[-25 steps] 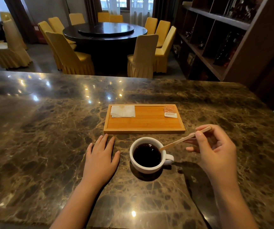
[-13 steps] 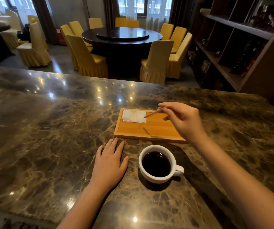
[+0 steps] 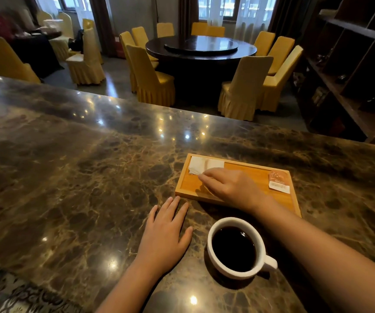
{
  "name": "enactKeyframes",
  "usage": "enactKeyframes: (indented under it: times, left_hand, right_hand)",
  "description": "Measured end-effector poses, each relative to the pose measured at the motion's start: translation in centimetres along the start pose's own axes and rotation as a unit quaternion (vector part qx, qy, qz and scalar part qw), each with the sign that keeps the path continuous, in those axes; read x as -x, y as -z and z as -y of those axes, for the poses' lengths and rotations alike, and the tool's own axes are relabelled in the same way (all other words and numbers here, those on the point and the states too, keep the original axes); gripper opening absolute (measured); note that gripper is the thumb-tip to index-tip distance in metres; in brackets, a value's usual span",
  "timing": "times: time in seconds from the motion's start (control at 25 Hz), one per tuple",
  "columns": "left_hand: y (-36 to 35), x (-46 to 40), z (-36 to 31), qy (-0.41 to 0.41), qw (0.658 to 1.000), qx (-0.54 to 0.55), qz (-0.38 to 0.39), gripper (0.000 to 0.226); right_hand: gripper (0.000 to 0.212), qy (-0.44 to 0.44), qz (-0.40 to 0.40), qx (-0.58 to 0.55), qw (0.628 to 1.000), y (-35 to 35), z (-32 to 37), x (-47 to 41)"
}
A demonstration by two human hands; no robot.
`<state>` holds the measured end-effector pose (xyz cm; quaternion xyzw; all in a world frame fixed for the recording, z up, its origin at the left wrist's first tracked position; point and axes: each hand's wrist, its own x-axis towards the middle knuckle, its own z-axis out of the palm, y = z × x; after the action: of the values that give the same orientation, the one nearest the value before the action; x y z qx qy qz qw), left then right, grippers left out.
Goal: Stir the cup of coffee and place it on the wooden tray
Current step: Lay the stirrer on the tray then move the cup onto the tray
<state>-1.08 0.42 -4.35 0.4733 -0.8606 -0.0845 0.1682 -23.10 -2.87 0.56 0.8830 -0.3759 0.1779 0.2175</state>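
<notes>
A white cup of black coffee [image 3: 235, 247] stands on the marble counter near me, its handle pointing right. Beyond it lies the wooden tray [image 3: 258, 177]. A folded white napkin [image 3: 204, 165] rests in the tray's far left corner and an orange sachet [image 3: 279, 180] at its right end. My right hand [image 3: 234, 188] is low over the tray's left half, fingers pinched together at the napkin's edge. The wooden stir stick is hidden under them. My left hand [image 3: 165, 233] lies flat and open on the counter just left of the cup.
The dark marble counter [image 3: 80, 177] stretches far to the left and right. Behind its far edge are yellow-covered chairs [image 3: 152, 80] around a round dark table [image 3: 201, 48]. Dark shelving [image 3: 351, 64] runs along the right.
My right hand lifted the stir stick out of the cup, carried it over the tray and has now lowered onto the tray beside the napkin. The view has shifted right and closer.
</notes>
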Motion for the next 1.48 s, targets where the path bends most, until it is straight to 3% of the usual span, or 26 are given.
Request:
enactKeyframes:
  times: [0.28,0.44,0.64,0.76,0.88,0.96,1.12,1.24,1.36,1.48]
  left_hand:
    - [-0.1,0.1,0.1,-0.001,1.0,-0.003,0.004,0.063]
    - [-0.2,0.0,0.1,0.001,1.0,0.001,-0.001,0.06]
    - [-0.2,0.1,0.1,0.0,1.0,0.0,-0.003,0.06]
    - [-0.2,0.0,0.0,-0.003,1.0,0.003,-0.004,0.061]
    - [-0.2,0.1,0.2,-0.006,1.0,0.007,-0.005,0.063]
    - [-0.3,0.0,0.2,-0.01,1.0,0.008,-0.007,0.064]
    - [-0.2,0.0,0.2,-0.014,1.0,0.004,0.001,0.066]
    - [-0.2,-0.1,0.1,-0.014,1.0,0.001,0.004,0.06]
    - [-0.2,-0.2,0.1,-0.017,1.0,0.005,0.006,0.053]
    - [-0.1,-0.1,0.2,-0.02,1.0,0.008,0.003,0.053]
  right_hand:
    - [0.026,0.01,0.071,-0.029,0.997,-1.3,0.7,0.0]
    - [0.034,0.0,0.112,-0.049,0.993,-1.4,1.0,0.4]
    - [0.036,-0.02,0.109,-0.042,0.993,-0.4,1.0,0.6]
    - [0.035,-0.074,0.099,-0.033,0.992,1.7,1.3,1.9]
    - [0.032,-0.192,0.057,-0.037,0.979,4.6,2.2,4.9]
    - [0.034,-0.3,0.023,-0.103,0.948,6.6,4.0,7.6]
    - [0.035,-0.478,0.0,-0.28,0.832,9.3,8.8,11.0]
    - [0.012,-0.522,0.014,-0.348,0.778,9.4,10.6,12.2]
    - [0.006,-0.541,0.022,-0.418,0.729,9.3,11.5,12.1]
    - [0.023,-0.55,-0.001,-0.475,0.687,9.0,12.1,11.6]
